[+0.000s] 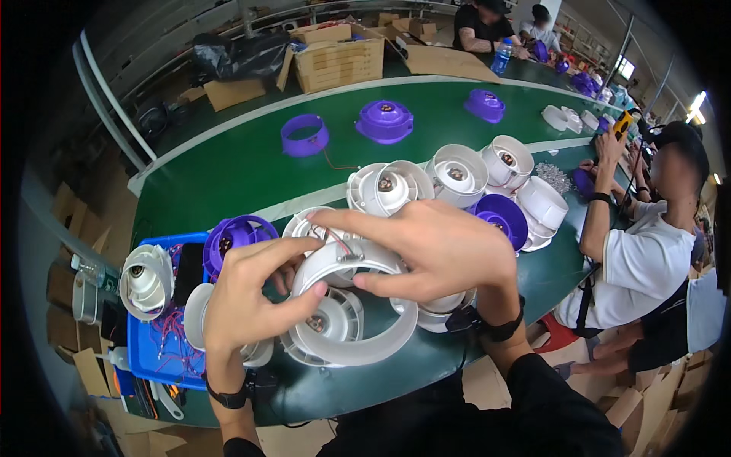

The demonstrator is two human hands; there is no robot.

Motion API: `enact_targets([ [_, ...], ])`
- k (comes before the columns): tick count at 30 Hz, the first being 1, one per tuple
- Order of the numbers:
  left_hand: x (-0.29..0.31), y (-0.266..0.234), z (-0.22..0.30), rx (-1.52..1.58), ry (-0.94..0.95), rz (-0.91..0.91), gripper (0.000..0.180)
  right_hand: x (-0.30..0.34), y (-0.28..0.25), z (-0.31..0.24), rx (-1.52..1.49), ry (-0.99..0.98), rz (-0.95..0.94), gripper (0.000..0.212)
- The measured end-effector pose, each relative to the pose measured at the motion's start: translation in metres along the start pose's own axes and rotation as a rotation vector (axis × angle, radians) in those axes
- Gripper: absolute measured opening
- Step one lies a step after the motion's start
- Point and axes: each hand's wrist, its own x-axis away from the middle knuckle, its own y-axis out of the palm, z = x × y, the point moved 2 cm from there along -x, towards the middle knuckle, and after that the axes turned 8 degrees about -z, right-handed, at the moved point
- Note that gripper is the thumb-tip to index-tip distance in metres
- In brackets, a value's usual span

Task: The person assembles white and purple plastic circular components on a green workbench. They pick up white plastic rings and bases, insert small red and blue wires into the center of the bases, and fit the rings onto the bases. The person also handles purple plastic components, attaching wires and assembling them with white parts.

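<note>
A white plastic ring (pixel 365 349) is held up and tilted between my two hands. My left hand (pixel 255 293) grips its left side, thumb on the wall and fingers curled behind it. My right hand (pixel 449 247) holds the far right side, thumb at the inner edge and index finger stretched toward my left fingertips. Thin red and white wires (pixel 340 242) rise from a small fitting on the ring's rim, close to both index fingers. Beneath the ring, a white fan housing (pixel 335 318) with a round centre lies on the green table.
Several white housings (pixel 458 174) line the table beyond my hands, with purple ones (pixel 241 232) among them. At left is a blue tray (pixel 148 352) with loose wires. A conveyor (pixel 251 179) behind carries purple parts. A co-worker (pixel 647 244) sits at right holding a yellow tool.
</note>
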Motion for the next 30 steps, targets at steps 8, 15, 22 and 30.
enact_targets([
  [8,-0.003,0.021,-0.005,0.144,0.011,-0.042,0.04,0.013,-0.005,0.0,0.003,0.004,-0.048,0.043],
  [15,-0.003,0.019,0.003,0.152,0.0,-0.098,0.039,0.018,-0.016,0.003,-0.046,0.013,-0.055,0.032],
  [22,0.047,0.017,-0.019,-0.076,-0.292,-0.228,0.037,0.043,-0.037,0.012,-0.175,0.27,0.024,0.023],
  [30,0.079,0.107,-0.009,-0.299,-0.274,-0.337,0.098,0.047,-0.04,0.009,-0.022,0.328,-0.081,0.033],
])
